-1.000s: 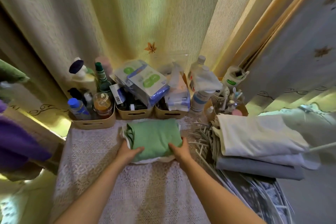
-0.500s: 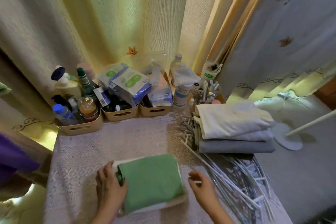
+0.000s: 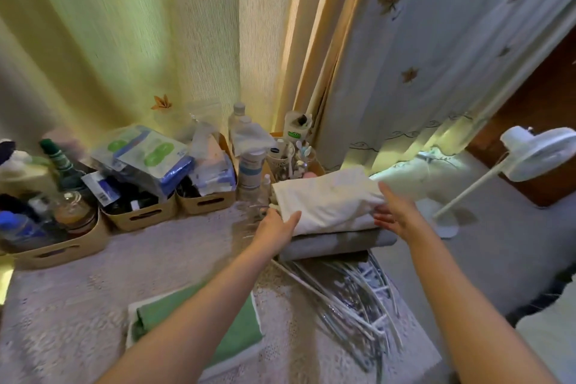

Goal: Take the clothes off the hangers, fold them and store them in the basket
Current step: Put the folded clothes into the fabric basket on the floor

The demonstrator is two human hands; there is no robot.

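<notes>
Left hand (image 3: pixel 274 227) at white folded cloth (image 3: pixel 330 199) – thumb on top, fingers blurred, grip unclear; right hand (image 3: pixel 397 212) fingers spread, touching its right end

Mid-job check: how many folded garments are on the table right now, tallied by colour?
Green: 1, the green garment, at the near edge.
Cream: 1, the cream garment, with the left hand and right hand at its ends.
Grey: 1, the grey garment, beneath the cream one.
Total: 3 for sure; a pale layer between cream and grey may be a fourth.
</notes>
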